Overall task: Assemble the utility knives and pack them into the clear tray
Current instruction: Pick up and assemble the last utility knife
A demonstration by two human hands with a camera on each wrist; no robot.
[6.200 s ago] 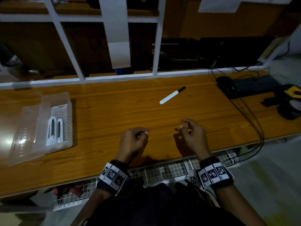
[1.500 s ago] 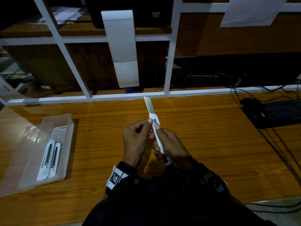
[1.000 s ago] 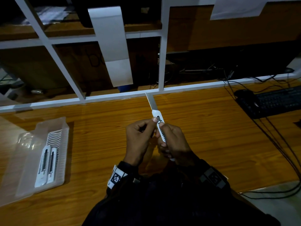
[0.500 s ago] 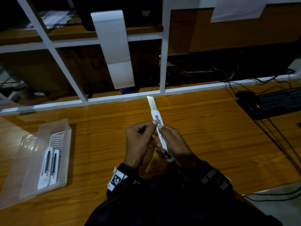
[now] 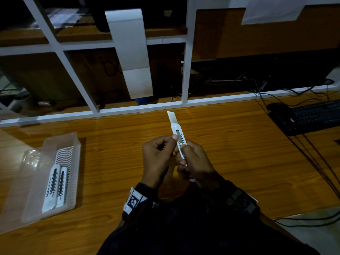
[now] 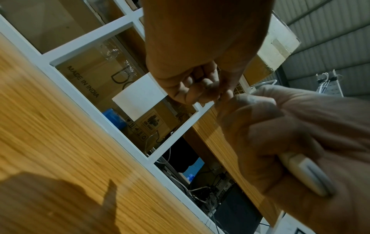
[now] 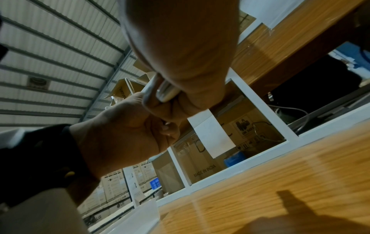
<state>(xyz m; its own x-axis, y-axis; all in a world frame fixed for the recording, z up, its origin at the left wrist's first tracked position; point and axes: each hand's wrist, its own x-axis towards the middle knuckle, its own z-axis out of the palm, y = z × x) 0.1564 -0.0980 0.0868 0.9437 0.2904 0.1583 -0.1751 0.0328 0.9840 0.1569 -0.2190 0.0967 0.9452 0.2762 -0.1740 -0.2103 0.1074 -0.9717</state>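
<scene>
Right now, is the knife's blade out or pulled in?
Out: the blade sticks past the knife tip, above both hands.

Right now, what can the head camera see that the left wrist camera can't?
Only the head camera shows the clear tray with two knives lying side by side in it, the keyboard, and the blade sticking out of the held knife. Only the left wrist camera shows a cardboard box printed MADE IN INDIA and the knife's back end poking out of the fist. Both show the left hand, the right hand gripping the knife, and the wooden table.
</scene>
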